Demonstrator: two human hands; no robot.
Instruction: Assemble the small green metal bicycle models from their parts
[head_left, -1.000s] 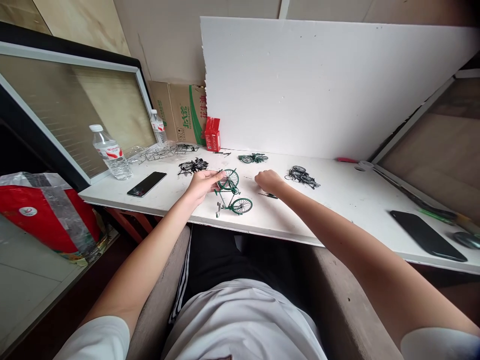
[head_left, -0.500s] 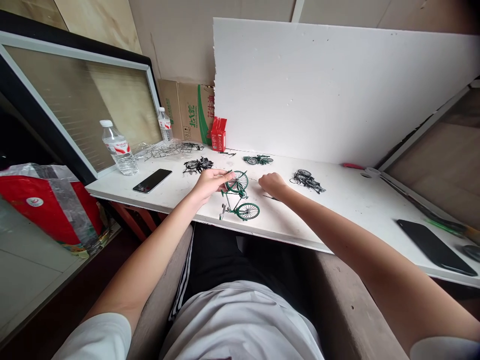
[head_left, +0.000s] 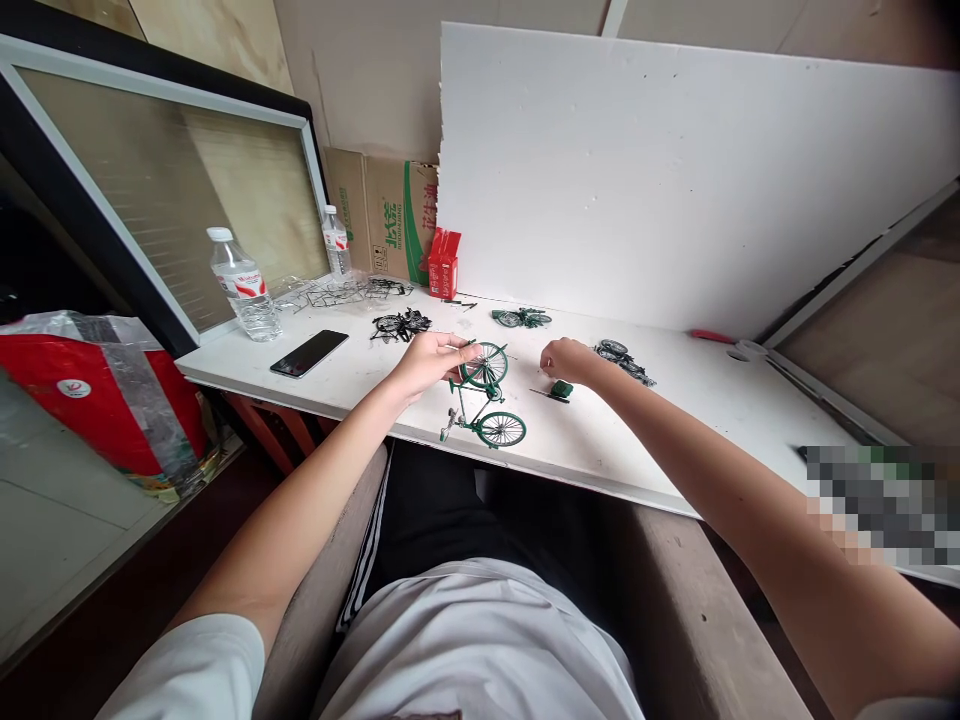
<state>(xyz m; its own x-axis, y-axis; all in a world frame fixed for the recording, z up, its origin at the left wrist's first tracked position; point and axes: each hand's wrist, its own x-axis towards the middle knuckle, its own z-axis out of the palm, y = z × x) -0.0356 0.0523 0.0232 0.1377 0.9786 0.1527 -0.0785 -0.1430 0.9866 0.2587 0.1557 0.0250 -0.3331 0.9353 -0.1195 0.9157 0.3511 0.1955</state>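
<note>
Two water bottles, the nearer (head_left: 244, 300) and the farther (head_left: 336, 248), are stood beyond the left hand (head_left: 433, 360) to its left, both white-capped and with clear liquid showing inside. A small red box (head_left: 443, 268) is placed straight beyond that hand, its top flap raised and its contents hidden; behind it, a cardboard carton (head_left: 382, 225) is partly covered by the white board (head_left: 645, 170). Well left of both hands, a red bag (head_left: 90, 400) is seen, its contents not visible. A green model bicycle (head_left: 494, 394) is pinched at one wheel between the left thumb and fingers, between the hands and over the front of the tabletop (head_left: 577, 440). Its long axis is run from the left hand toward the body, with the handlebar end pointed bodyward and the saddle side turned left. The right hand (head_left: 568, 362) is curled, fingertips together; whether anything is gripped cannot be told. Just bodyward of it, a dark green block (head_left: 561, 388) is set beside a thin dark stick (head_left: 548, 396).
</note>
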